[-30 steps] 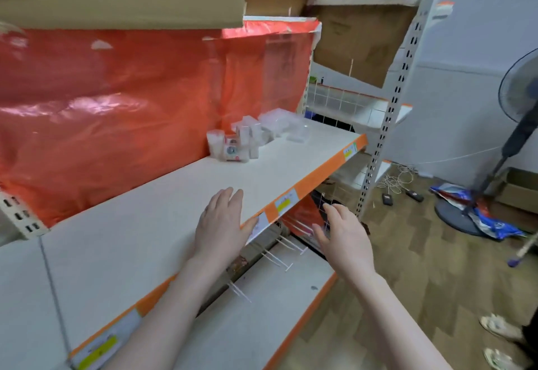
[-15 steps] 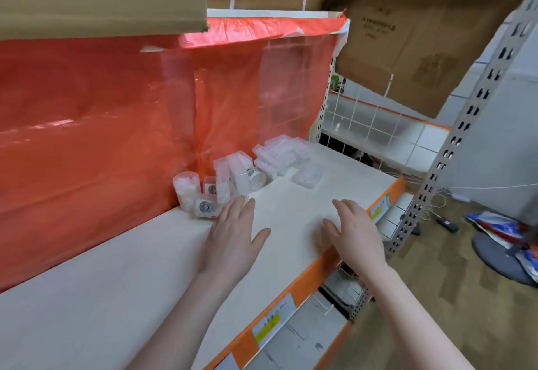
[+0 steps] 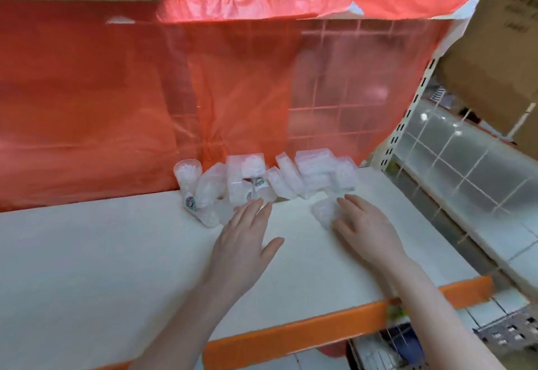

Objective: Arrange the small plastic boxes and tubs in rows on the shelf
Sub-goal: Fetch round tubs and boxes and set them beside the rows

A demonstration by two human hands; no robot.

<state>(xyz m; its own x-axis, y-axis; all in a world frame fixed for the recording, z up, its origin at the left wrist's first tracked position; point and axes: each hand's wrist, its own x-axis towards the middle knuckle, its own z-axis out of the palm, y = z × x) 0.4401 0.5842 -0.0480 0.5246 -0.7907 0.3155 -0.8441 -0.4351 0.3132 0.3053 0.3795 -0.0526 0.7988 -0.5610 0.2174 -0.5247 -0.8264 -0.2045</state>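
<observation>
Both my hands flat-fingered: left hand (image 3: pixel 243 235) nearing the heaped tubs (image 3: pixel 203 192) at the shelf's (image 3: pixel 116 253) back edge, right hand (image 3: pixel 368 231) touching a loose box (image 3: pixel 324 209), ready to sort.

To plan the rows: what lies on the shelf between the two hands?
Only bare shelf shows between the left hand and the right hand in the head view.

Bright, even light, soft all over. The red plastic sheet (image 3: pixel 116 93) glows, with pale glare streaks. Hardly any shadow falls on the white shelf (image 3: pixel 102 253). Everything looks slightly smeared, and straight lines bow toward the edges.
</observation>
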